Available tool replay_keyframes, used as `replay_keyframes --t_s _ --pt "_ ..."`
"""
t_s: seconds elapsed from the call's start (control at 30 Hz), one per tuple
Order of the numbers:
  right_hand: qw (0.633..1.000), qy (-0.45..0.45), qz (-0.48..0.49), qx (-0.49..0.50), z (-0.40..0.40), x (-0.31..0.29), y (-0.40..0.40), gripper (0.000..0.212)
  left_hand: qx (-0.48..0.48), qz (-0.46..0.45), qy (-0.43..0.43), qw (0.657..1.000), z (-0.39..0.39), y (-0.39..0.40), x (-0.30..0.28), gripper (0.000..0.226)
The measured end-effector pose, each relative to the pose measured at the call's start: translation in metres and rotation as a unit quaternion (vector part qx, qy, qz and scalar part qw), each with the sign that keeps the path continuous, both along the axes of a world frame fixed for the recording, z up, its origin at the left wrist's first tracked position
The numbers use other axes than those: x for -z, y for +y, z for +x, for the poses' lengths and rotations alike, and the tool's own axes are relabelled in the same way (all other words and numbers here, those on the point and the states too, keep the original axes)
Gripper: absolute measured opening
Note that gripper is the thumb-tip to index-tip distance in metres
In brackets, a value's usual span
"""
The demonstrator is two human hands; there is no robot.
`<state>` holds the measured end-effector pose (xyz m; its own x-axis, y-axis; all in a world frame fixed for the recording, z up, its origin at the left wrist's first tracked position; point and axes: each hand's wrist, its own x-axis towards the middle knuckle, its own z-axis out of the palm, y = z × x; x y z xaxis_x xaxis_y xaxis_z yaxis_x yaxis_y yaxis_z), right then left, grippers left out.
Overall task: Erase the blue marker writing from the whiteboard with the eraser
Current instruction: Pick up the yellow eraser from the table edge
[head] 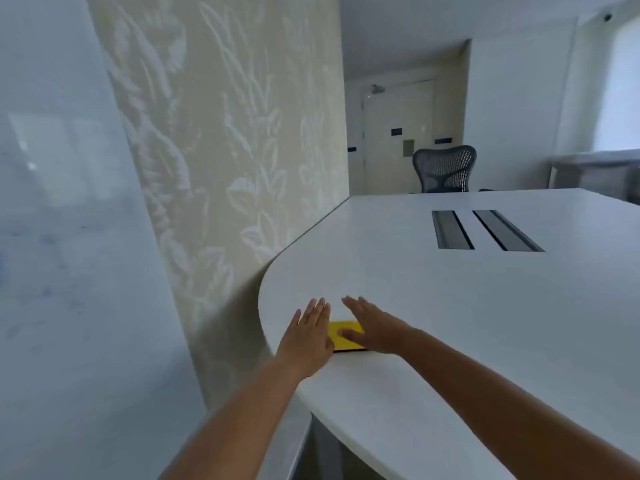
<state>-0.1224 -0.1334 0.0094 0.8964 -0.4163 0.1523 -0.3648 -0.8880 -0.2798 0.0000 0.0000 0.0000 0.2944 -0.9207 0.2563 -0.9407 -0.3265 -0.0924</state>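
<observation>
A yellow eraser (337,341) with a dark base lies flat on the white table (450,323) near its rounded left corner. My left hand (310,332) rests flat beside the eraser's left edge, fingers stretched out. My right hand (372,329) lies over the eraser's right side, fingers spread, its thumb resting on the yellow top. Neither hand grips it. The whiteboard (59,237) fills the left of the view, with only faint bluish smudges on its surface.
A patterned cream wall (225,150) stands between the whiteboard and the table. Two dark cable slots (485,230) are set into the tabletop. A black mesh office chair (445,169) sits at the table's far end, with a door behind it.
</observation>
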Motion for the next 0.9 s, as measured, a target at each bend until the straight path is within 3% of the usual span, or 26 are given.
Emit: replay_keyframes --t_s 0.1,0.17,0.37,0.63,0.9 --pt "0.998 0.06 0.032 -0.018 -0.006 0.018 -0.002 0.077 0.019 0.084 0.053 0.995 -0.001 -0.011 0.012 0.065" --pt "0.999 0.033 0.034 -0.004 -0.004 0.031 0.0 0.075 0.024 0.102 0.063 0.992 0.003 -0.016 0.018 0.067" --pt "0.994 0.003 -0.106 0.016 0.01 0.047 -0.003 0.066 0.011 0.095 -0.016 0.995 0.014 -0.025 0.019 0.059" --pt "0.99 -0.015 -0.138 -0.031 0.019 0.04 -0.018 0.07 -0.029 0.085 -0.067 0.994 0.013 -0.023 0.017 0.068" --pt "0.978 -0.073 -0.184 -0.068 0.076 0.027 0.03 0.073 -0.106 0.023 -0.126 0.986 0.043 0.033 0.002 0.063"
